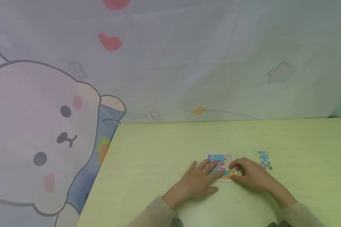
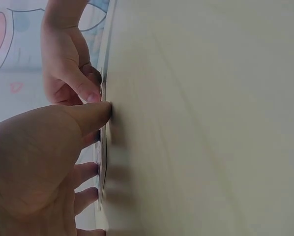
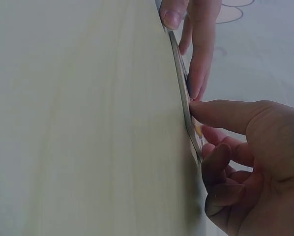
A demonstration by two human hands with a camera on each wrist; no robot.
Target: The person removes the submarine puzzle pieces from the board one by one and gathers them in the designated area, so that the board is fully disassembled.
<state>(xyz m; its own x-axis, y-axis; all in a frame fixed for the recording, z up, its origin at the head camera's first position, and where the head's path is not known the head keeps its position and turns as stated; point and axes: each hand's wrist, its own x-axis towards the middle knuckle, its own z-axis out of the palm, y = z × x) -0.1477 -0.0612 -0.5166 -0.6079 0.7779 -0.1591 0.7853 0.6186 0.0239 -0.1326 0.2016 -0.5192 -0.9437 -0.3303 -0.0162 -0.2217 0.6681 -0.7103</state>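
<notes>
A small jigsaw puzzle (image 1: 219, 156) in a pale tray lies on the table, partly filled with blue, pink and yellow pieces; its upper right part shows bare backing. My left hand (image 1: 197, 182) rests with fingers spread over the left and lower part of the puzzle, thumb on the table by its near edge. At the right edge, my right hand (image 1: 251, 174) has thumb and index finger bent around a yellow puzzle piece (image 3: 198, 130) in the lower right corner. In the right wrist view the other fingers are curled, and the fingers hide much of that piece.
Several loose joined pieces (image 1: 263, 156) lie right of the puzzle, just beyond the right hand. The light wooden table (image 1: 159, 145) ends at the back against a printed cloth (image 1: 170, 78) with a cartoon animal, hearts and a star.
</notes>
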